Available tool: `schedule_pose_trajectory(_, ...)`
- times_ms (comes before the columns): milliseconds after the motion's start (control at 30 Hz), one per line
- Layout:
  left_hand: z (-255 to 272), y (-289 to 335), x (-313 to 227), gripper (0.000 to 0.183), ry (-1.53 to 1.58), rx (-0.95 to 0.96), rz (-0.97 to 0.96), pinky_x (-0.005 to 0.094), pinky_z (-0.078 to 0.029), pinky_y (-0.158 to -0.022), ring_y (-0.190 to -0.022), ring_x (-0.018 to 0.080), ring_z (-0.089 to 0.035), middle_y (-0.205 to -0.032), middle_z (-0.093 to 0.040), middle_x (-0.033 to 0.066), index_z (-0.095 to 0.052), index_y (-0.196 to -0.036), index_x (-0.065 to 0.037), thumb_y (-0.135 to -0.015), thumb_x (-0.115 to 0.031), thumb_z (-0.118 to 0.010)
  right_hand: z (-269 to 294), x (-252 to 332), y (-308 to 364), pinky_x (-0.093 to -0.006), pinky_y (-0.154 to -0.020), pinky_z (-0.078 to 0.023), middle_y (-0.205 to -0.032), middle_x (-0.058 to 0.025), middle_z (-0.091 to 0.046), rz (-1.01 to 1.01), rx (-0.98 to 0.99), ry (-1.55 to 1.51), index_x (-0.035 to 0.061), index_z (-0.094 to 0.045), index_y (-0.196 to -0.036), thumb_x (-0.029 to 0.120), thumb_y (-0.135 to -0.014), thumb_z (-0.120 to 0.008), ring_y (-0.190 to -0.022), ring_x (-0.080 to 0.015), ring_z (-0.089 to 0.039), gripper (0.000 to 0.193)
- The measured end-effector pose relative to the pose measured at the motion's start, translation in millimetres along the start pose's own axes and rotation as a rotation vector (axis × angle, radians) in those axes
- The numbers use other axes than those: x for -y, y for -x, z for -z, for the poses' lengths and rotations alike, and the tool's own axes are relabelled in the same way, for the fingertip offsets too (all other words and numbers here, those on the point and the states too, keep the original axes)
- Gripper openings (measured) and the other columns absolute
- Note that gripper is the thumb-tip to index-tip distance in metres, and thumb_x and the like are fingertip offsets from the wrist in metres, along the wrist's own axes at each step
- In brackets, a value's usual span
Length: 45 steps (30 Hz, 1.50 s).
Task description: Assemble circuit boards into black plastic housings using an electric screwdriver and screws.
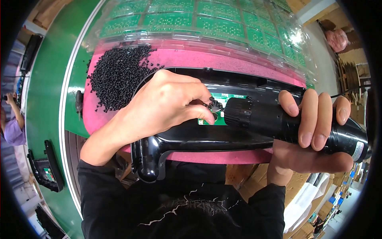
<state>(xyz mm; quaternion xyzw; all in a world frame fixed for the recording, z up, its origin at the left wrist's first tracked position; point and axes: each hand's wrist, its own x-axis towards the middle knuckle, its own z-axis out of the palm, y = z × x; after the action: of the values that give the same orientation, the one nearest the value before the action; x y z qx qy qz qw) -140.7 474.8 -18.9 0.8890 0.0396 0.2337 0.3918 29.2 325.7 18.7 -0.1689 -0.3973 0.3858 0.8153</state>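
A black plastic housing (215,144) lies open in front of me, with a green circuit board (229,96) inside it. My left hand (165,97) rests over the housing, its thumb and fingers pinching a few small black screws (211,102) above the board. Wrapped around a black electric screwdriver (260,115) are the fingers of my right hand (314,123). The screwdriver lies nearly level and points left, its nose close to my left fingertips. My left fingers and the screwdriver hide part of the board and the exact bit contact.
A heap of black screws (115,77) is spread on the pink mat (230,158). Clear plastic trays (195,30) with green boards stand behind it. On the green table (49,99) to the left lies another black housing (43,171). A co-worker's purple sleeve (15,131) shows far left.
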Motion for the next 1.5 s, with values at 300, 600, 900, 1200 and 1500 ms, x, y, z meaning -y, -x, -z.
schedule_pose_trajectory(300,0,-1,2,0.029,0.009,-0.016,0.035,0.0268,-0.046,-0.048,-0.056,0.0193,-0.062,-0.069,-0.065,0.0078,-0.063,-0.075,0.002,-0.065,-0.011,-0.087,1,-3,0,-0.032,-0.084,-0.038,-0.074,0.0071,-0.054,0.02,0.003,0.018,0.0165,-0.046,-0.105,0.04,-0.076,-0.084,-0.07,-0.0077,-0.053,0.053)
schedule_pose_trajectory(600,0,0,4,0.025,0.0,0.034,0.061,0.0286,-0.048,-0.051,-0.06,0.0225,-0.064,-0.072,-0.066,0.0091,-0.064,-0.078,0.001,-0.067,-0.009,-0.084,-1,-6,0,-0.0335,-0.083,-0.038,-0.074,0.0058,-0.054,0.0,0.013,0.049,0.0163,-0.045,-0.106,0.04,-0.076,-0.083,-0.07,-0.0085,-0.053,0.054)
schedule_pose_trajectory(900,1,2,8,0.014,0.094,0.032,0.187,0.0267,-0.052,-0.056,-0.064,0.0178,-0.067,-0.075,-0.069,0.0089,-0.068,-0.081,0.002,-0.074,-0.004,-0.079,6,7,-5,-0.0287,-0.078,-0.039,-0.072,0.0058,-0.055,-0.004,0.0,0.087,0.0153,-0.047,-0.105,0.036,-0.077,-0.082,-0.068,-0.008,-0.053,0.05)
schedule_pose_trajectory(1200,0,-2,9,0.022,0.157,0.039,0.067,0.0281,-0.053,-0.064,-0.074,0.0195,-0.067,-0.088,-0.069,0.0097,-0.068,-0.097,0.0,-0.077,-0.004,-0.077,4,11,-9,-0.028,-0.075,-0.04,-0.068,0.0051,-0.055,-0.004,-0.104,0.025,0.0119,-0.051,-0.101,0.025,-0.077,-0.082,-0.062,-0.0076,-0.053,0.041)
schedule_pose_trajectory(1500,2,1,13,0.016,0.186,0.119,0.077,0.031,-0.053,-0.063,-0.073,0.0253,-0.067,-0.084,-0.067,0.0105,-0.063,-0.088,0.001,-0.079,-0.004,-0.075,2,3,-7,-0.0285,-0.077,-0.039,-0.068,0.0049,-0.054,-0.035,-0.07,0.042,0.0128,-0.049,-0.102,0.029,-0.078,-0.081,-0.063,-0.0084,-0.054,0.043)
